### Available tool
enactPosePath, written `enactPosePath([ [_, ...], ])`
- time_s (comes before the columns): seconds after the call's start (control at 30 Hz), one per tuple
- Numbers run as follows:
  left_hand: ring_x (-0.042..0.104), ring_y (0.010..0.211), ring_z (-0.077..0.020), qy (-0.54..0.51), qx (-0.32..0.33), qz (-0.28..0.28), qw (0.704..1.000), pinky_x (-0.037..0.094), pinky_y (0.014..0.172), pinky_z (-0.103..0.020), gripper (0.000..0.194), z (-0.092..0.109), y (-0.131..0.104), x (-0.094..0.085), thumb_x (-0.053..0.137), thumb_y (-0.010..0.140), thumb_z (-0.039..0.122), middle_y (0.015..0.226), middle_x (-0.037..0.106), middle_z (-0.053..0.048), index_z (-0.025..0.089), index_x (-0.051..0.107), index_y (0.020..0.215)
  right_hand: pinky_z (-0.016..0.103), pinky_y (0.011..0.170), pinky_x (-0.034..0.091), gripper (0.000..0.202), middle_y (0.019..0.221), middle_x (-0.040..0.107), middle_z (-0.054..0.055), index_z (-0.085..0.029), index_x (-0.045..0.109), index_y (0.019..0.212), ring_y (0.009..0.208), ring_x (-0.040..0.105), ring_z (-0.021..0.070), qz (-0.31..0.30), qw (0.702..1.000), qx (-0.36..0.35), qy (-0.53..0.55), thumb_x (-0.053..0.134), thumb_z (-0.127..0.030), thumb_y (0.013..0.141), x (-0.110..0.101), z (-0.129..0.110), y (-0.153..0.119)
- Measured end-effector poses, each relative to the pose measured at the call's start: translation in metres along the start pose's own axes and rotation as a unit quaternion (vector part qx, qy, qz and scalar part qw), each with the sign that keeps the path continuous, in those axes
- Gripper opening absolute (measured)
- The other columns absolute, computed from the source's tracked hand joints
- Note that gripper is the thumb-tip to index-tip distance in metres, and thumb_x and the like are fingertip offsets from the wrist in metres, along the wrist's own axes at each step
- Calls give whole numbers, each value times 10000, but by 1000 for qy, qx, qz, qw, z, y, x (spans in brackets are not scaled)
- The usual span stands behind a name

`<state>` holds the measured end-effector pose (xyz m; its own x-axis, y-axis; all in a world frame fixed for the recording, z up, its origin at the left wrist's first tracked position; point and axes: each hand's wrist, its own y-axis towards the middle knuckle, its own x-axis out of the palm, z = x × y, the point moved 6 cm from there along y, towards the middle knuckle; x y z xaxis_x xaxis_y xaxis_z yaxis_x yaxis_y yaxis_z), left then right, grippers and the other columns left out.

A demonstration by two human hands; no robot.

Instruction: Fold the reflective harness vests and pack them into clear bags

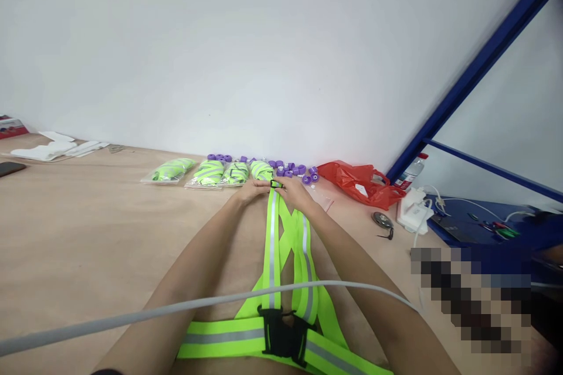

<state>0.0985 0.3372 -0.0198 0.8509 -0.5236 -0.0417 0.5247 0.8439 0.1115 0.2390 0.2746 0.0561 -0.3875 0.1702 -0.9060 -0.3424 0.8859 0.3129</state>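
Observation:
A neon-yellow harness with silver reflective stripes (272, 246) lies stretched over the table, its straps crossing in the middle. A black buckle (285, 335) joins its wide belt near the bottom of the view. At the far end, my left hand (255, 190) pinches a small black strap slider (276, 184) from the left. From the right, my right hand (292, 192) has its fingers closed on the same slider. Both forearms reach forward on either side of the harness.
Bagged neon straps (209, 174) and purple rolls (290, 169) line the wall. On the right are a red plastic bag (360, 183), a tape measure (382, 221), a white power strip (413, 211) and a bottle (411, 172). A grey cable (193, 303) crosses the foreground.

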Motion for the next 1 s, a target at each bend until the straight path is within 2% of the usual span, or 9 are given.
enactPosePath([
  [0.17,666,1065,-252,25,2,47,999,583,895,-444,328,-1,-3,-1,665,992,351,1253,647,-95,151,635,1251,367,1029,500,426,1343,697,85,-256,636,1380,1223,649,259,-16,1000,-4,-13,634,-181,960,4,-8,0],
  [0.33,667,1053,-251,56,-24,83,995,587,878,-432,332,-8,-1,-3,666,990,354,1254,645,-93,152,636,1252,353,977,506,409,1342,689,78,-262,638,1361,1206,639,254,-36,999,-7,-37,622,-167,963,8,-14,-6],
  [0.47,672,1032,-236,78,-51,104,990,592,861,-423,332,-15,3,-4,661,994,349,1246,646,-98,155,628,1261,329,911,504,405,1327,654,88,-242,613,1364,1204,606,243,-45,997,-13,-57,603,-155,969,8,-17,-11],
  [0.63,669,1049,-241,100,-65,117,986,589,879,-437,343,-14,2,2,653,1000,355,1258,640,-102,158,618,1278,333,934,473,368,1268,632,94,-220,621,1331,1189,574,231,-56,995,-23,-73,616,-167,967,9,-18,-14],
  [0.73,672,1033,-235,120,-58,117,984,594,865,-428,339,-2,1,6,652,1001,353,1246,643,-101,157,617,1276,342,960,466,372,1261,634,83,-236,627,1329,1204,567,232,-61,995,-21,-76,632,-179,961,11,-15,-15],
  [0.83,675,1009,-227,157,-28,124,979,596,846,-416,335,24,-8,7,651,1002,359,1227,646,-97,156,617,1267,339,956,476,395,1286,630,83,-245,624,1340,1229,567,236,-62,995,-9,-75,636,-174,952,12,-9,-15],
  [0.93,668,967,-217,207,35,123,970,576,852,-413,296,59,-42,18,623,1012,366,1148,662,-83,154,629,1217,332,942,487,393,1324,625,97,-235,634,1330,1228,581,244,-60,996,7,-68,635,-169,943,13,-3,-10],
  [1.0,658,920,-220,242,89,82,963,546,891,-406,223,82,-83,41,572,1012,331,997,683,-71,158,665,1118,330,955,485,366,1334,630,99,-227,656,1295,1228,589,247,-59,996,16,-62,636,-162,935,14,0,-5],
])
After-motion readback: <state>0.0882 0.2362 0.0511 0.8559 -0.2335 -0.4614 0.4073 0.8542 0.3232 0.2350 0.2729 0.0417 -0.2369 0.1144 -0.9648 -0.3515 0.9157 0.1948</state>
